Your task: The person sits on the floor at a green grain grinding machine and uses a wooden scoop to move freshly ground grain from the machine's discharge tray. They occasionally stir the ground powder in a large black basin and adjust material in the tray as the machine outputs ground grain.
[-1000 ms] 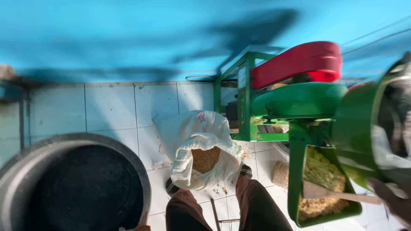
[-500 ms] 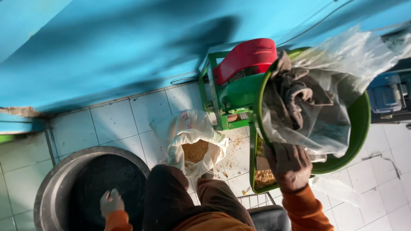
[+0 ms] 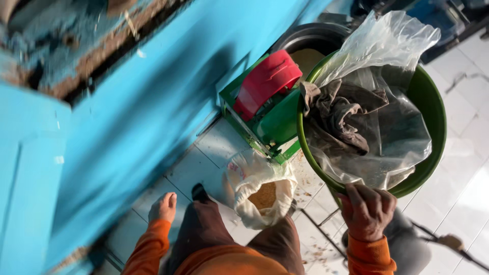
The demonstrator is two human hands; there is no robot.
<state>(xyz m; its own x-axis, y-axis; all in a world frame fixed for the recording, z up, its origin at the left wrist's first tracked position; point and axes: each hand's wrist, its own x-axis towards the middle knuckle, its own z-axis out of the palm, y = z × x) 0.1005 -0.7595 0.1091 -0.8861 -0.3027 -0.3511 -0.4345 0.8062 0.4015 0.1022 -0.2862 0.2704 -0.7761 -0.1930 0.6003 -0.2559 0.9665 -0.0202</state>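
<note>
Our right hand point(image 3: 368, 210) grips the near rim of the green hopper point(image 3: 433, 112), fingers curled over its edge and touching the clear plastic sheet point(image 3: 392, 127) that lines the bowl. A crumpled brownish-grey rag point(image 3: 336, 114) lies inside on that plastic, toward the left side. The hopper sits atop a green machine frame point(image 3: 270, 125) with a red curved cover point(image 3: 265, 81), which stands close against the blue wall point(image 3: 127, 117).

Our left hand point(image 3: 163, 206) hangs free beside our knee, fingers loosely bent and holding nothing, near the wall and above the tiled floor point(image 3: 204, 163). Between our legs and the machine sits a white sack point(image 3: 254, 178) with its mouth rolled open, filled with tan ground material point(image 3: 263, 196) that may be bran or meal, though the view is too blurred to be sure. Scattered crumbs lie on the tiles just beside it. Behind the hopper we see the rim of a dark metal basin point(image 3: 305, 35).
</note>
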